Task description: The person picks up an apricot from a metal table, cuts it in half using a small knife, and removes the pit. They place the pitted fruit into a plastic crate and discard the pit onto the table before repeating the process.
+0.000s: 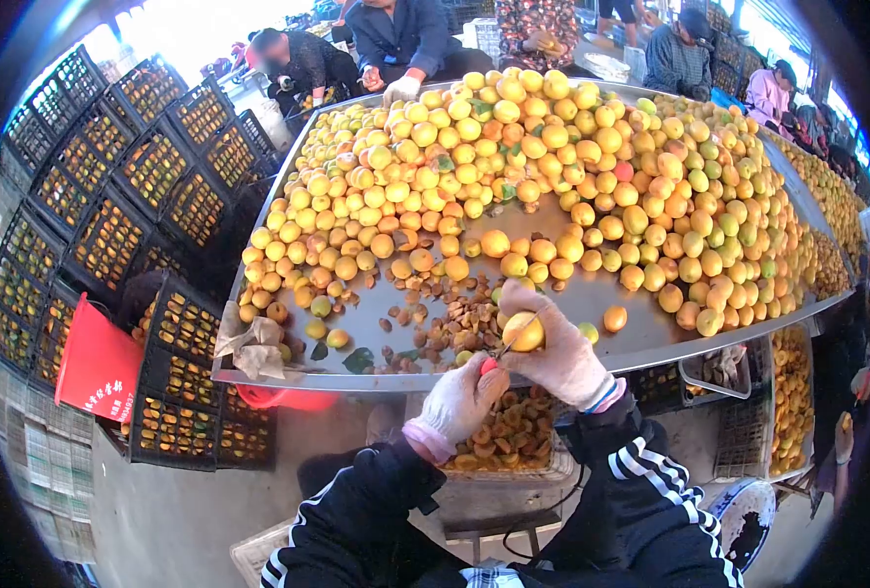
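My right hand (564,358), in a whitish glove, grips a yellow apricot (523,332) above the near edge of the metal table (356,338). My left hand (457,404), also gloved, is closed on a small knife (490,366) with a red handle. Its thin blade reaches up to the apricot's near side. Just behind my hands lie many brown apricot pits (464,321) in a loose heap. Beyond them spreads a large pile of whole apricots (513,147). Below my hands, a crate holds cut apricot halves (503,431).
Black crates (175,392) of fruit are stacked at the left, beside a red bucket (97,358). A crumpled cloth (253,343) lies on the table's left corner. Across the table sit several people, one with a gloved hand (402,90) at the rim. A white bucket (744,519) stands lower right.
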